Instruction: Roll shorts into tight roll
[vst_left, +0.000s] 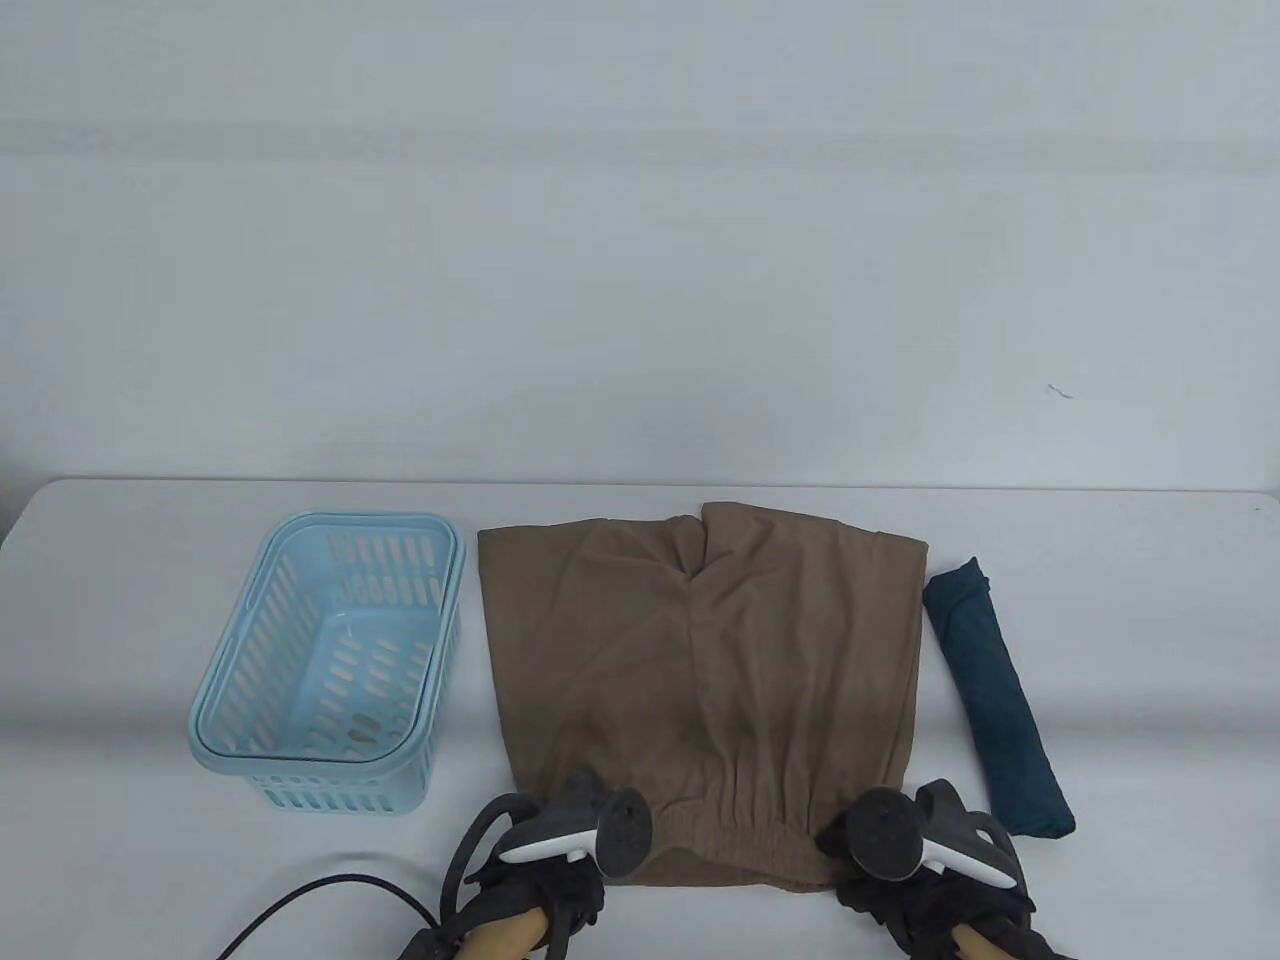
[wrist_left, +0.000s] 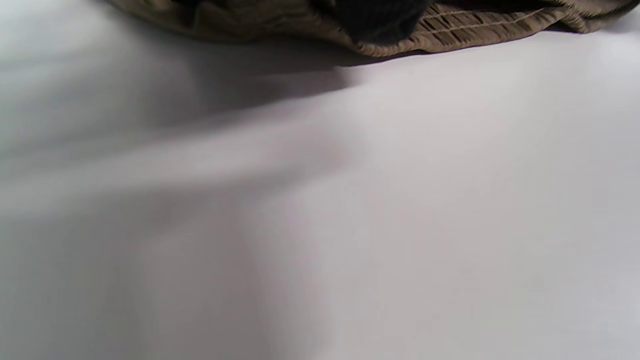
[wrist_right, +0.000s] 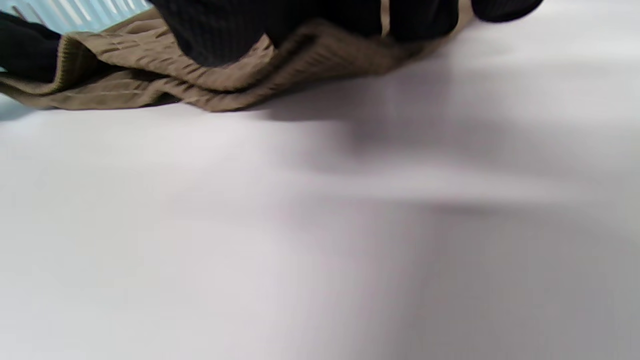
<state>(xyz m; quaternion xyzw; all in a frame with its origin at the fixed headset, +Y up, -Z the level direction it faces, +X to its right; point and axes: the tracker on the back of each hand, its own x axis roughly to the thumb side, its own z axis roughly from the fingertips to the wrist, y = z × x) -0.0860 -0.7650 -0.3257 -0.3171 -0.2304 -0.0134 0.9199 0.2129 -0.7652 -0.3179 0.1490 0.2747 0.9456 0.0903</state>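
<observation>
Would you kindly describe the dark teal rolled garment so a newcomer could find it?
On the white table, look right of the flat brown shorts. The dark teal fabric roll lies there at a slant: the only rolled item, unlike the light blue plastic basket far left.

No legible text, label, brand mark, number or sign was found in any of the three views.
</observation>
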